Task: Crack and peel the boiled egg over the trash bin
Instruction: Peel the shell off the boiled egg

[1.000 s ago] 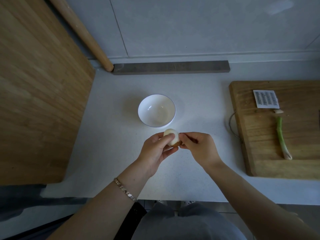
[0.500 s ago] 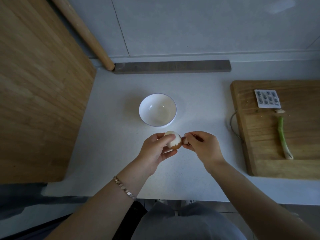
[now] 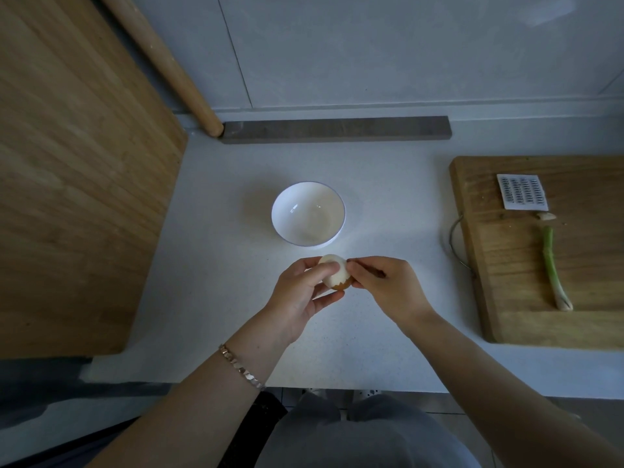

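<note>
More white showed on egg [image 3: 334, 272] than half second before; shell left only at base. Left hand [image 3: 304, 295] gripped egg; right hand [image 3: 381, 285], touching it, pinched shell. Peeling nearly done; bin unseen.

Bare counter [image 3: 209, 298] flanks the hands; only the bowl [image 3: 308, 213] stands ahead.

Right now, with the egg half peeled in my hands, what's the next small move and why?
Probably pull away the brown shell left on the lower end. The egg shows bare white on top, the left hand grips it, and the right hand has its fingers pinched at the shell's edge. No trash bin is in view, so mind where the pieces drop.
</note>
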The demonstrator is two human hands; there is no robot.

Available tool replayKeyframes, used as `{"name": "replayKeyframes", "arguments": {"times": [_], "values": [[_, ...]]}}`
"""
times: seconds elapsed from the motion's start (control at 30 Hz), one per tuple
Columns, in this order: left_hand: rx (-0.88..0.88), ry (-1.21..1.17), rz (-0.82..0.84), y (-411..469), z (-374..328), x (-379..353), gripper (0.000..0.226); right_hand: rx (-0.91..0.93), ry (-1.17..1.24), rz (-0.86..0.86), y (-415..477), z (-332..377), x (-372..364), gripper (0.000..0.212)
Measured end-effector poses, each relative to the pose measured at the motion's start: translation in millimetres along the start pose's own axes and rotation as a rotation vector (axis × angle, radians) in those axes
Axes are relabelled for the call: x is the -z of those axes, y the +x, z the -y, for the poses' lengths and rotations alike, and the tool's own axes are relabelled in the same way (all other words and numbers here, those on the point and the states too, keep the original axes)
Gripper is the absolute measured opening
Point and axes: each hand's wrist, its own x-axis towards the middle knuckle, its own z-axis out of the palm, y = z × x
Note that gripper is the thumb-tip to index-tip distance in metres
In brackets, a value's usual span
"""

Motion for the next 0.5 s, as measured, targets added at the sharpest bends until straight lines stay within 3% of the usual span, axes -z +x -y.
{"name": "replayKeyframes", "arguments": {"times": [0.33, 0.43, 0.5], "values": [[0.005, 0.090, -0.036, 0, 0, 2, 0.021, 0.085, -0.186, -0.109, -1, -4, -4, 0.015], [-0.003, 0.079, -0.022, -1, -1, 5, 0.013, 0.026, -0.079, -0.102, 4, -2, -4, 0.017], [0.002, 0.033, -0.008, -1, -4, 6, 0.009, -0.110, 0.125, -0.106, 9, -1, -4, 0.017]]}}
